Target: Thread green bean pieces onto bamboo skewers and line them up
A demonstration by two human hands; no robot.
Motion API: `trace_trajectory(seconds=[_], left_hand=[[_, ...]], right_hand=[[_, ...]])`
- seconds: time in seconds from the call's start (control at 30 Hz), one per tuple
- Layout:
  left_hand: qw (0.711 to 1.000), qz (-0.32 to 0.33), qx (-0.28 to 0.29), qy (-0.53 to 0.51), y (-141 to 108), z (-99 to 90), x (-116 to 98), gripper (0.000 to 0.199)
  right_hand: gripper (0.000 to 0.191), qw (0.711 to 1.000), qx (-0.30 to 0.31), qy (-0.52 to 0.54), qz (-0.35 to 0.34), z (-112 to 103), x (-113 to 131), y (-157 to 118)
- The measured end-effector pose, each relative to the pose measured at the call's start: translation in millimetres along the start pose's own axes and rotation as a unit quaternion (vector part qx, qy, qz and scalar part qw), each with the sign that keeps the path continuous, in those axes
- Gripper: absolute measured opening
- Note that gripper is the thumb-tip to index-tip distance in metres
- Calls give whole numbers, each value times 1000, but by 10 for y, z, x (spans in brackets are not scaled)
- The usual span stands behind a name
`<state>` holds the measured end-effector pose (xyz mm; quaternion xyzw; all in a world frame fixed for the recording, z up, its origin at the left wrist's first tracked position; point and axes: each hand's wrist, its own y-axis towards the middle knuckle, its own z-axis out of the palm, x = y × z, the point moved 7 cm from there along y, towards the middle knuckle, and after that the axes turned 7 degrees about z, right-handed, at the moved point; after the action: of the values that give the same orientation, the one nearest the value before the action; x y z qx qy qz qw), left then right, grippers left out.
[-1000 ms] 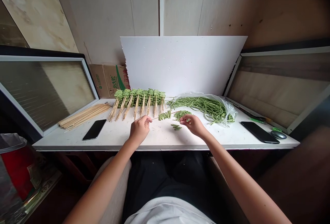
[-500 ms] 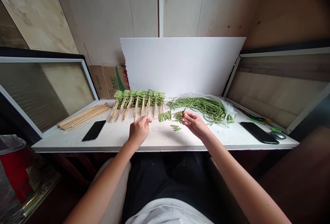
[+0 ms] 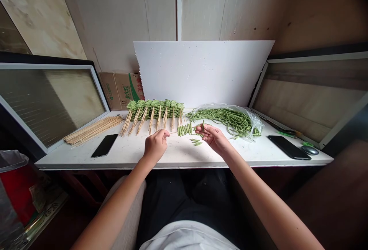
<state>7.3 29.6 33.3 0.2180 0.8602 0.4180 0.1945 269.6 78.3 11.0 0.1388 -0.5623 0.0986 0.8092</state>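
My left hand [image 3: 156, 143] is closed on the blunt end of a thin wooden skewer [image 3: 173, 132]. Several short green bean pieces [image 3: 184, 129] are threaded side by side on that skewer. My right hand [image 3: 212, 137] pinches one more bean piece [image 3: 203, 125] at the skewer's right end; its fingers hide the tip. Loose cut pieces [image 3: 196, 142] lie on the white table just below, others partly behind my right hand. Finished-looking bean skewers [image 3: 155, 110] are stacked behind my left hand, their bare sticks pointing toward me.
Bare skewers [image 3: 93, 129] lie at the left beside a phone [image 3: 105, 145]. Long beans [image 3: 227, 119] spill from a clear plastic bag [image 3: 254, 121] at back right. Another phone [image 3: 289, 147] and a round grey object [image 3: 309, 150] lie farther right. A white board [image 3: 205, 73] stands behind.
My right hand has moved slightly left, bringing its bean piece closer to the threaded ones. My left hand and the skewer have barely moved.
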Motion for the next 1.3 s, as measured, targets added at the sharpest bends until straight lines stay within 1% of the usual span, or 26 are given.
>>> trace_trajectory(seconds=[0.17, 0.37, 0.5, 0.6, 0.8, 0.97, 1.13, 1.3], left_hand=[[1000, 4, -1, -3, -4, 6, -9, 24], [1000, 6, 6, 5, -2, 5, -17, 24], [999, 25, 3, 21, 6, -11, -32, 26], [999, 40, 0, 28, 8, -17, -41, 29], [998, 66, 4, 8, 7, -12, -43, 36], [997, 75, 8, -1, 15, -15, -34, 42], [997, 80, -11, 2, 31, -69, -31, 41], [993, 104, -54, -5, 36, -125, -50, 39]], right_hand=[[29, 1000, -2, 1, 1, -1, -11, -1], [31, 1000, -14, -11, -1, -27, -24, 13], [33, 1000, -20, -19, -6, -33, -12, 14], [31, 999, -28, -30, -14, -50, -2, 16], [26, 999, -43, -29, -15, -85, -21, 32], [28, 997, -51, -54, -20, -59, -22, 21], [30, 997, -59, -50, -18, -18, -38, 14], [28, 997, -64, -32, -11, -20, -63, 21]])
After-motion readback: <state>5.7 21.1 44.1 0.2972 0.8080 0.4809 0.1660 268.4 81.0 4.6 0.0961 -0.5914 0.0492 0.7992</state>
